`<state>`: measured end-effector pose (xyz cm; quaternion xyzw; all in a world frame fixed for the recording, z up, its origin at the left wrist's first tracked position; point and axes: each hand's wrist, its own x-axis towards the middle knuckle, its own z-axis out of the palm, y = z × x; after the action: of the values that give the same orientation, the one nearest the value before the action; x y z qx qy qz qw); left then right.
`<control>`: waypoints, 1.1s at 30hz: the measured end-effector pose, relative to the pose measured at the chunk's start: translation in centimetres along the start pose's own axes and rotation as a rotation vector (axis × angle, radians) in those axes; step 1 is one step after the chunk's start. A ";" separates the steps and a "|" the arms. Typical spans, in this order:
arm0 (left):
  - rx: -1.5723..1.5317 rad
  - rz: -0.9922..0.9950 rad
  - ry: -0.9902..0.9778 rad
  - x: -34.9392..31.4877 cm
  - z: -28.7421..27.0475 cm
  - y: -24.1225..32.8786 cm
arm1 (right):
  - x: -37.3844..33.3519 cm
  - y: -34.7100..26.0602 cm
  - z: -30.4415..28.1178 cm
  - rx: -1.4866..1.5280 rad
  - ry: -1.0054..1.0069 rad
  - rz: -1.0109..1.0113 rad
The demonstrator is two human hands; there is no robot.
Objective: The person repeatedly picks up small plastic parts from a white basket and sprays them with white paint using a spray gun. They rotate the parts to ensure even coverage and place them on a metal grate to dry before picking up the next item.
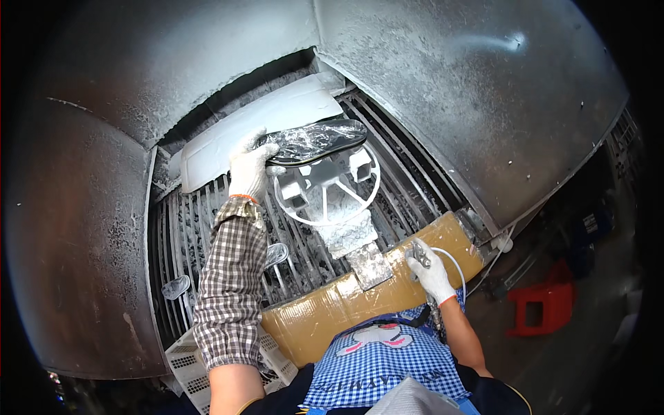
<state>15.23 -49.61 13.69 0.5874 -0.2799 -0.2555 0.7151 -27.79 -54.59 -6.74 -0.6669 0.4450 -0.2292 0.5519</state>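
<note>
Currently left hand [249,168] grips dark shoe sole [315,140] over the white wheel stand [326,185], right hand [430,271] closed on spray gun [420,253]; sole, held only at its end, might tip off if poorly seated.

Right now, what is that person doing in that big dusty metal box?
A person in white gloves stands at a spray booth. The left hand holds a dark shoe sole over a white round stand above the grating. The right hand grips a spray gun near the taped front edge, not aimed at the sole.
</note>
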 end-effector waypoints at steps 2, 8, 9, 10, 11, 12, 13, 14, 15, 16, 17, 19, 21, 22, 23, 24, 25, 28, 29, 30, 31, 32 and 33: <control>0.036 -0.016 0.008 0.0 0.0 -0.1 | 0.0 0.1 0.0 -0.003 0.005 0.009; 0.578 0.152 0.155 2.6 -3.3 -2.2 | -0.1 -0.8 0.0 0.012 -0.019 0.029; 0.678 0.106 0.138 1.9 -0.9 -1.2 | -0.5 -0.5 -0.5 0.007 0.009 0.045; 0.674 0.127 0.150 1.8 -1.1 -1.2 | -0.5 -1.0 -0.3 0.001 0.008 0.038; 0.672 0.148 0.159 1.9 -1.6 -1.4 | -0.5 -1.2 -0.1 -0.004 0.009 0.032; 0.622 0.102 0.147 2.0 -2.0 -1.7 | -0.3 -1.0 0.0 0.044 -0.019 0.066; 0.606 0.106 0.153 2.1 -2.4 -2.1 | -0.2 -1.0 0.1 0.045 -0.026 0.060; 0.591 0.111 0.158 2.2 -2.8 -2.4 | -0.2 -1.1 0.1 0.047 -0.032 0.055; 0.574 0.112 0.154 2.2 -2.6 -2.5 | -0.3 -1.3 0.1 0.047 -0.032 0.056; 0.569 0.086 0.151 2.0 -2.6 -2.6 | -0.3 -1.3 0.1 0.039 -0.035 0.054; 0.581 0.085 0.144 1.9 -2.6 -2.7 | -0.2 -1.2 0.1 0.031 -0.039 0.051; 0.603 0.082 0.129 1.7 -2.6 -2.7 | -0.3 -1.5 0.1 0.021 -0.034 0.027; 0.689 0.139 0.152 1.6 -3.0 -3.1 | -0.6 -2.1 0.1 0.013 -0.016 -0.016; 0.730 0.168 0.163 1.5 -3.1 -3.3 | -0.7 -2.3 0.1 0.023 -0.021 -0.036; 0.772 0.197 0.176 1.3 -3.3 -3.5 | -0.7 -2.6 0.1 0.032 -0.028 -0.057; 0.604 0.179 0.207 0.9 -3.6 -3.8 | -0.8 -2.9 0.1 0.042 -0.037 -0.079; 0.436 0.161 0.239 0.1 -4.1 -4.2 | -0.8 -3.5 0.2 0.045 -0.037 -0.129; 0.132 0.147 0.371 -4.0 -3.1 -4.9 | -1.4 -7.0 0.0 0.054 -0.017 -0.242; 0.051 0.138 0.437 -5.0 -3.8 -6.1 | -1.2 -8.0 0.1 0.061 -0.024 -0.276; 0.003 0.061 0.475 -6.1 -4.0 -7.8 | -1.1 -9.1 0.1 0.063 -0.024 -0.306; -0.040 -0.011 0.521 -7.4 -4.3 -9.4 | -1.0 -10.6 0.4 0.149 -0.069 -0.307; -0.100 -0.121 0.551 -8.7 -3.9 -11.1 | -1.1 -12.2 0.8 0.231 -0.105 -0.304; -0.158 -0.225 0.585 -10.1 -3.4 -12.5 | -1.1 -13.8 1.2 0.318 -0.149 -0.307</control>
<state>9.97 -42.50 -0.15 0.6060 0.0249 -0.1739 0.7758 -22.65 -53.08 6.08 -0.6463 0.2548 -0.3279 0.6402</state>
